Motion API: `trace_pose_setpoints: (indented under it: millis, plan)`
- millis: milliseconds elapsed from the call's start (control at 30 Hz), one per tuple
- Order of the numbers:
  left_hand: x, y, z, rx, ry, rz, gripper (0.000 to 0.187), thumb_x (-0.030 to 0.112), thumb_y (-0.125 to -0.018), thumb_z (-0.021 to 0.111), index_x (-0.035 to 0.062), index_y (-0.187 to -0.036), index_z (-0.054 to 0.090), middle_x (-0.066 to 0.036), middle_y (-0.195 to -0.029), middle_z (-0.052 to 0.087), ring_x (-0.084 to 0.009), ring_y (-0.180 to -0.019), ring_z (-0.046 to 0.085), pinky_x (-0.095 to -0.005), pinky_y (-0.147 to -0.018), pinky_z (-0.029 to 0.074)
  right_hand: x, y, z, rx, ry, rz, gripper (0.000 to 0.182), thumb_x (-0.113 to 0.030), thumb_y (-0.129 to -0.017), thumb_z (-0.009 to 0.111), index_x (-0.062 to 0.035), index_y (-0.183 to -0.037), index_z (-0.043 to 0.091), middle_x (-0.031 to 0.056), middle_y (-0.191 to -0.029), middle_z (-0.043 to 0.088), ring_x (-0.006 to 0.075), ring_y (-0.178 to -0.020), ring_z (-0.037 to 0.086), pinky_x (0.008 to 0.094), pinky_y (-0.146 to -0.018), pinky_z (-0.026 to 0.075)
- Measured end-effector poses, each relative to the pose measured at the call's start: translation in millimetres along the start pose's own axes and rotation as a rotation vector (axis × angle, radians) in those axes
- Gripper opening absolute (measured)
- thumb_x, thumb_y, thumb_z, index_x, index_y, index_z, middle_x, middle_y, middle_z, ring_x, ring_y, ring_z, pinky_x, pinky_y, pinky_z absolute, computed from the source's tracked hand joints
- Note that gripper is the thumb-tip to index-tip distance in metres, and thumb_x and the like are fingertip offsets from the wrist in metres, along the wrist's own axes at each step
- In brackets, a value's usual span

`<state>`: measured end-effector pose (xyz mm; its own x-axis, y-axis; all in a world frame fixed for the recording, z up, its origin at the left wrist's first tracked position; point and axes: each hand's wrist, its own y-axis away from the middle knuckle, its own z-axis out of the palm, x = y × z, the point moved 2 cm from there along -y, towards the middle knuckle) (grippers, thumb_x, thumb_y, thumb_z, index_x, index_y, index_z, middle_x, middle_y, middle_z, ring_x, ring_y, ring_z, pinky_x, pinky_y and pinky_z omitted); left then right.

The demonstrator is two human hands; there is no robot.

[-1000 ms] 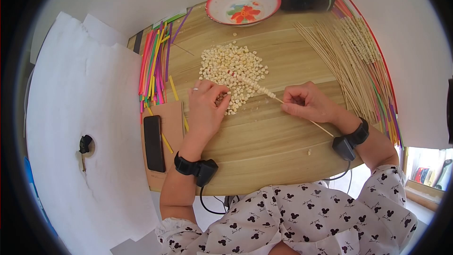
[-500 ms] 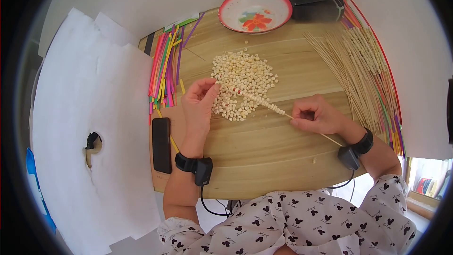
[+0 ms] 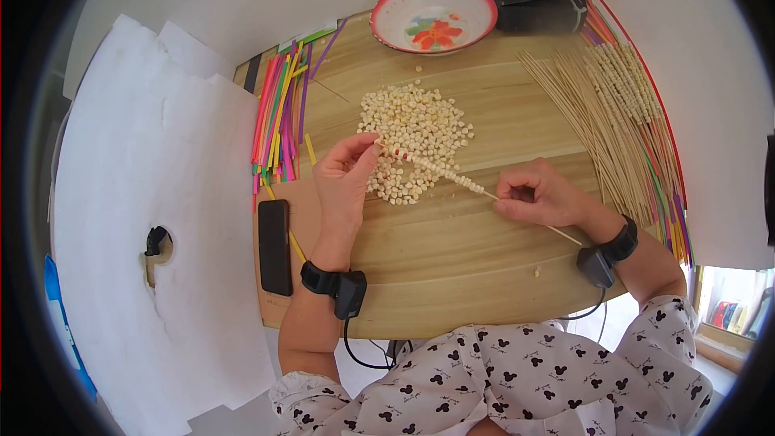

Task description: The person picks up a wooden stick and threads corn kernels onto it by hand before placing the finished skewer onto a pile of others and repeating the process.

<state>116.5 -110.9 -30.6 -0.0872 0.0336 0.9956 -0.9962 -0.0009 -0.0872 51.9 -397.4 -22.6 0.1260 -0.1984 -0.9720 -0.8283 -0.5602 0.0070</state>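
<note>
Between the thumb and fingers of my right hand (image 3: 542,196) is a thin bamboo skewer (image 3: 563,235), slanting up to the left. A row of pale corn kernels (image 3: 446,173) is threaded on it, with a few reddish pieces (image 3: 397,153) near the upper tip. My left hand (image 3: 343,182) is closed in a pinch at that tip, with a small pale kernel at its fingertips. Whether the kernel is on the tip is too small to tell. Under the skewer's upper part lies a pile of loose kernels (image 3: 416,113).
A red-rimmed enamel bowl (image 3: 387,20) and black boxes (image 3: 537,0) stand at the back. Bare skewers (image 3: 557,105) and kernel-threaded sticks (image 3: 626,85) lie right. Coloured strips (image 3: 278,113) and a phone (image 3: 274,246) lie left. White foam board (image 3: 202,194) borders the left side.
My left hand has shifted slightly right, its fingertips closer over the skewer's tip. My right hand keeps its hold almost unmoved. The whole view has shifted a little.
</note>
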Motion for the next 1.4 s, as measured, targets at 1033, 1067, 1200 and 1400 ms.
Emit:
trace_pose_setpoints:
  millis: [1033, 1067, 1200, 1400]
  plan:
    - [11.8, 10.9, 4.2, 0.081, -0.564, 0.394, 0.012, -0.001, -0.084, 0.065, -0.0008, -0.096, 0.066, -0.001, -0.084, 0.062, -0.0087, -0.08, 0.056, -0.0225, -0.073, 0.045, -4.8, 0.2, 0.5, -0.026, 0.037, 0.036, 0.022, -0.015, -0.09, 0.063, -0.0032, -0.074, 0.054, -0.006, -0.058, 0.045, 0.0011, -0.055, 0.039, 0.0212, -0.047, 0.032]
    - [12.2, 11.4, 4.8, 0.099, -0.555, 0.381, 0.012, -0.002, -0.084, 0.065, -0.0008, -0.095, 0.066, -0.002, -0.083, 0.061, -0.009, -0.079, 0.055, -0.023, -0.073, 0.044, -5.4, -0.4, -0.9, -0.029, 0.06, 0.04, 0.022, -0.015, -0.09, 0.063, -0.0032, -0.075, 0.054, -0.0059, -0.058, 0.045, 0.0015, -0.055, 0.039, 0.0216, -0.047, 0.032]
    - [19.4, 12.9, 10.2, 0.129, -0.605, 0.397, 0.011, -0.002, -0.083, 0.064, -0.0006, -0.093, 0.066, -0.002, -0.08, 0.058, -0.0099, -0.076, 0.054, -0.0235, -0.071, 0.044, -1.8, -0.2, -1.2, -0.018, 0.045, -0.003, 0.021, -0.015, -0.09, 0.062, -0.0032, -0.075, 0.054, -0.0052, -0.058, 0.046, 0.0023, -0.054, 0.039, 0.022, -0.047, 0.032]
    - [18.7, 14.3, 11.7, 0.155, -0.638, 0.424, 0.011, -0.002, -0.083, 0.065, -0.001, -0.093, 0.066, -0.003, -0.08, 0.059, -0.0102, -0.076, 0.055, -0.0234, -0.071, 0.044, 1.9, -0.5, 0.3, -0.024, 0.014, -0.041, 0.02, -0.014, -0.09, 0.062, -0.0028, -0.075, 0.054, -0.003, -0.057, 0.046, 0.0034, -0.053, 0.039, 0.0229, -0.047, 0.032]
